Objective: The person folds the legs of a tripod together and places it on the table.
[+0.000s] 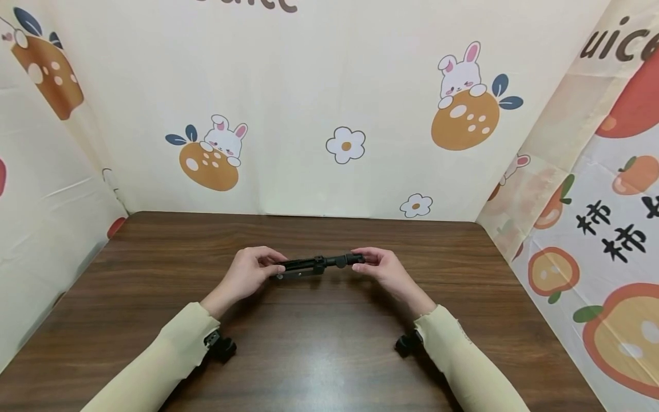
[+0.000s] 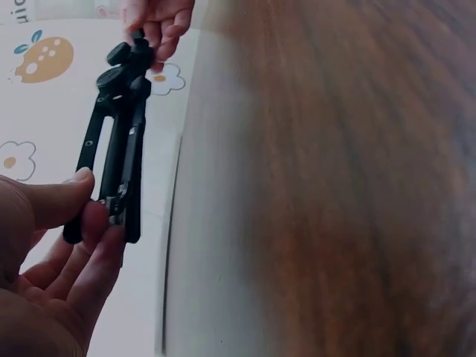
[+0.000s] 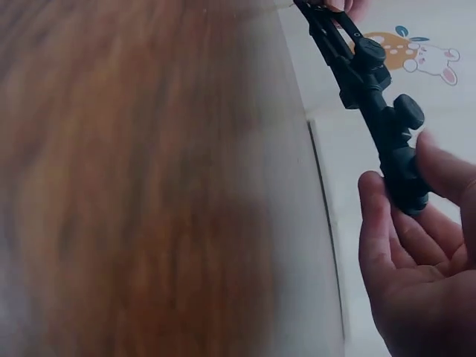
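Observation:
A small black folded tripod (image 1: 319, 265) is held level above the table between both hands in the head view. Its leg ends are pinched by my left hand (image 1: 249, 272), thumb on one side and fingers on the other. My right hand (image 1: 385, 273) grips the opposite, head end with thumb and fingertips. Two round knobs (image 2: 113, 79) stick out near the head in the left wrist view. From the right wrist, the tripod (image 3: 370, 100) runs diagonally, its far leg ends partly hidden by the left fingers.
The brown wood-grain table (image 1: 319, 343) spreads below the hands. A cream cloth (image 1: 298, 74) printed with rabbits, oranges and flowers hangs behind its far edge, with more printed cloth on both sides. Black wrist cameras (image 1: 221, 348) hang under both cuffs.

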Demonstrator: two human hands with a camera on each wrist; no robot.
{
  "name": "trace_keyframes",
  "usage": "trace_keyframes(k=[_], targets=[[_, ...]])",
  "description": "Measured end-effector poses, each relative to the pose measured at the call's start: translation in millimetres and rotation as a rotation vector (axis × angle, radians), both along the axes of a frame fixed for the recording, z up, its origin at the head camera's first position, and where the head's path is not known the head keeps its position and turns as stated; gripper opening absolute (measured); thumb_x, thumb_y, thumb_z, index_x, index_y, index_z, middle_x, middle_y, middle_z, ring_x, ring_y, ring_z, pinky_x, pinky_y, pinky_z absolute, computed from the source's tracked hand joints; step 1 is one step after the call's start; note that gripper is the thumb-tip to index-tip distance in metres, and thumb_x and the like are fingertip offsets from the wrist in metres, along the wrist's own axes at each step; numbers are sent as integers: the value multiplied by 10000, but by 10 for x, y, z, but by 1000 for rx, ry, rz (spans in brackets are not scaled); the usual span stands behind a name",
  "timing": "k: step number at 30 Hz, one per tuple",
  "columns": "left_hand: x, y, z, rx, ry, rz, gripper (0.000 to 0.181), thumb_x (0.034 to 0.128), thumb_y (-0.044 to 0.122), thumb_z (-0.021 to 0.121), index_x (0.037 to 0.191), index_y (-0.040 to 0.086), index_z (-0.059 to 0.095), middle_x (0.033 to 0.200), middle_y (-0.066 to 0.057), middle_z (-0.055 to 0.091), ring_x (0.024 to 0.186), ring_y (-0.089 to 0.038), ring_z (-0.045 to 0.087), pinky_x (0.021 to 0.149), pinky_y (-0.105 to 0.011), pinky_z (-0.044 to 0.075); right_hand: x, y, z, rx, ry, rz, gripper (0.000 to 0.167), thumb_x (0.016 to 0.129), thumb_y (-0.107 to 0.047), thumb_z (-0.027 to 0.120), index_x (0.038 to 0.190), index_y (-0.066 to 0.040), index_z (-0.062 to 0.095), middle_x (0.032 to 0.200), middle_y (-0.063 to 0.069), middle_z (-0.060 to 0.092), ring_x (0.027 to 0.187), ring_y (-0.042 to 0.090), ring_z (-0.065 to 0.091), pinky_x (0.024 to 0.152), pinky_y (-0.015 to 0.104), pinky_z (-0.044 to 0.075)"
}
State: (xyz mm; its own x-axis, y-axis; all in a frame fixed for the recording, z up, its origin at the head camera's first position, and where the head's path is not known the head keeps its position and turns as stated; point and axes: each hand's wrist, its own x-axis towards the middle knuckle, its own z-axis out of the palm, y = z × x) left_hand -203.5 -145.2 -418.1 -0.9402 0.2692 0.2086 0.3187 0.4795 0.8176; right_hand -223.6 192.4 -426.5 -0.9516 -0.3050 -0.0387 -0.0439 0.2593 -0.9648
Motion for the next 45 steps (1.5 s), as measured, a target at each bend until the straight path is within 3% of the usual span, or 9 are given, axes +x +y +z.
trace_keyframes(k=[9,21,26,29,34,41,45], targets=[[-82,-15,-50,19,-87,-23,156,862,37,767,1003,104,772,962,-23,734,803,-148,679,707,-302,540,-71,81,-51,182,-17,-43,385,824,-134,829,1186,-63,720,1049,68,709,874,201,576,685,290,454],[-108,-31,-118,76,-216,-65,164,879,21,743,1043,35,749,1027,-96,727,857,-167,691,736,-293,539,-84,72,-96,316,25,-67,377,750,-152,886,1103,-107,762,969,29,698,897,204,590,765,318,466],[-108,-34,-124,38,-204,-71,170,881,20,740,1048,51,745,1026,-69,722,872,-165,661,766,-313,520,-71,114,-112,274,10,-62,398,782,-164,866,1153,-92,743,1037,43,703,938,206,594,758,309,475],[-116,-39,-130,23,-186,-71,169,883,31,741,1049,60,745,1017,-53,724,887,-170,651,787,-338,507,-71,148,-112,212,-2,-41,437,822,-146,833,1221,-30,698,1146,107,700,1030,248,609,780,284,489],[-121,-65,-120,56,-187,-64,175,888,35,735,1061,61,745,1016,-44,731,917,-175,666,775,-304,520,-77,171,-119,105,-14,-21,468,866,-81,778,1290,47,625,1269,187,646,1188,338,583,829,228,493],[-105,-206,-74,86,-175,-49,185,918,103,725,1096,55,734,1052,-86,725,947,-205,641,765,-290,514,-15,185,-54,-19,38,-53,415,868,-80,776,1255,19,660,1226,170,673,1128,280,645,863,228,510],[-64,-307,-29,106,-157,-55,201,936,154,713,1106,49,729,1063,-123,721,964,-226,646,790,-295,511,44,231,-19,-36,79,-42,379,905,-140,748,1239,22,668,1205,183,680,1102,223,658,877,249,514]])
